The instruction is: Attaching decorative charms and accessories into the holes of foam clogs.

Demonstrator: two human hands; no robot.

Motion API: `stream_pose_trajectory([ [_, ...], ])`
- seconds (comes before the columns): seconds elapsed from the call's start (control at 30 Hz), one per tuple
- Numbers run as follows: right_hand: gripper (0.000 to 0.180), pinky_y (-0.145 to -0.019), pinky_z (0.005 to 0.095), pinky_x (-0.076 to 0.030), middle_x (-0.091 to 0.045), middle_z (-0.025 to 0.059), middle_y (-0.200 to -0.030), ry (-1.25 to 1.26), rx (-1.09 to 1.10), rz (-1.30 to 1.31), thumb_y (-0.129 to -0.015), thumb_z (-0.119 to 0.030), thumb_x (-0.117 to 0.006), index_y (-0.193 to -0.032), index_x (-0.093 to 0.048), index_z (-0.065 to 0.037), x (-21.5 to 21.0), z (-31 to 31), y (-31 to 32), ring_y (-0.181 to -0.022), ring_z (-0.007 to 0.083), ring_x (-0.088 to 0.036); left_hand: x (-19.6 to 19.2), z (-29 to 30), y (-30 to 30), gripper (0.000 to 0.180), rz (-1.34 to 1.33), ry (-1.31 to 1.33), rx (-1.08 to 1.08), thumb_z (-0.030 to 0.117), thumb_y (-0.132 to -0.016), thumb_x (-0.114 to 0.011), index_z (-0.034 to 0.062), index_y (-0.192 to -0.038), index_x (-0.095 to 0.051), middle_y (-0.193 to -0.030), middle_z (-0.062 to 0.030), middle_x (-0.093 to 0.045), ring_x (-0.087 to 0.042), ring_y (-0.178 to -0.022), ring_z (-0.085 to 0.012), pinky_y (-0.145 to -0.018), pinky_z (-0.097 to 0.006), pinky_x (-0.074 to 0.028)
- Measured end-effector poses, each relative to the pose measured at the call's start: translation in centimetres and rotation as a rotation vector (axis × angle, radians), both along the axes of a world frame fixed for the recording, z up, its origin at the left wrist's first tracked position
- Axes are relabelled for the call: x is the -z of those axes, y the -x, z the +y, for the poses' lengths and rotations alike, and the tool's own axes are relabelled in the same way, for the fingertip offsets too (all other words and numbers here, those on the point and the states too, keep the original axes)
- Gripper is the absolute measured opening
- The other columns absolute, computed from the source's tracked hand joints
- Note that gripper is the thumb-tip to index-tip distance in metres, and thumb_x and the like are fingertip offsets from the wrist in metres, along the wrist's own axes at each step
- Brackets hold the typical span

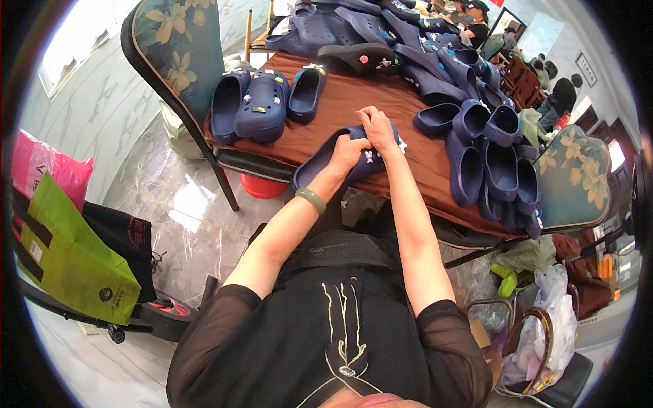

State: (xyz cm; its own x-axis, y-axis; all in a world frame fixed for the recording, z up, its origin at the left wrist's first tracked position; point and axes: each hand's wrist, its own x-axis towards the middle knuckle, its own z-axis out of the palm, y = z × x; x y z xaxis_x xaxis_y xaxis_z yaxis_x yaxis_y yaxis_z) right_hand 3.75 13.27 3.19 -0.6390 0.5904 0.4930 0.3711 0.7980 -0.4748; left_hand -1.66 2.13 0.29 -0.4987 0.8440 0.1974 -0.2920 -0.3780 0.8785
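Note:
Over the near edge of the table I hold a navy blue clog (318, 163) with small charms on its upper. My left hand (348, 155), a pale green bangle at its wrist, is closed on the clog's upper, the fingertips partly hidden inside the opening. Closed against the toe part is my right hand (379, 129), with its fingers bent; whatever lies under them cannot be seen. White charms (369, 156) show beside the hands. To the left, several navy clogs (262, 109) with colourful charms stand on the brown cloth.
A brown cloth (286, 146) covers the table. Clogs are heaped at the back (326, 34), and more clogs (500, 166) are stacked at the right. Floral chairs (183, 54) flank the table. A green bag (78, 251) hangs at left; plastic bags (544, 340) lie lower right. People sit far right.

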Motion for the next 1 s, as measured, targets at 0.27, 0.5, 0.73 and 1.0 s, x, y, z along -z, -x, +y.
stream_pose_trajectory([
  [0.27,0.022,-0.062,0.0231,-0.046,-0.054,0.0018,-0.080,0.545,-0.266,0.808,-0.088,-0.006,-0.058,-0.108,-0.051,-0.004,0.9,0.6,-2.0,-0.067,0.0091,-0.054,-0.2,0.4,-0.1,0.013,-0.043,0.052,-0.002,0.009,-0.074,-0.064,-0.0018,-0.080,-0.067,-0.072,-0.0054,-0.065,-0.060,-0.059,-0.0122,-0.056,-0.026,-0.048],
  [0.5,0.018,-0.050,0.0256,-0.041,-0.051,0.0008,-0.071,0.933,-0.585,1.024,-0.092,-0.020,-0.054,-0.102,-0.053,-0.005,1.9,1.9,-6.0,-0.057,0.0068,-0.046,-0.2,0.4,-0.4,0.013,-0.009,0.020,-0.075,0.013,-0.080,-0.063,-0.0002,-0.082,-0.066,-0.077,-0.0035,-0.064,-0.060,-0.063,-0.0122,-0.059,-0.026,-0.048],
  [0.73,0.071,-0.070,0.0400,-0.047,-0.062,0.0178,-0.064,0.250,0.366,-0.161,-0.080,-0.067,-0.050,-0.059,-0.063,0.000,0.8,-3.4,-5.7,-0.062,0.0316,-0.061,1.0,0.7,-0.4,0.031,0.156,0.045,-0.350,0.026,-0.080,-0.061,-0.0043,-0.083,-0.065,-0.075,-0.0129,-0.067,-0.062,-0.070,-0.0179,-0.067,-0.032,-0.046],
  [1.0,0.076,-0.080,0.0467,-0.046,-0.063,0.0277,-0.077,0.219,0.417,-0.161,-0.085,-0.065,-0.038,-0.070,-0.068,0.003,1.7,-2.3,-4.9,-0.083,0.0411,-0.062,1.3,1.6,-0.8,0.020,0.089,-0.045,-0.297,0.018,-0.085,-0.058,-0.0010,-0.088,-0.066,-0.084,0.0001,-0.064,-0.058,-0.075,-0.0096,-0.069,-0.026,-0.045],
])
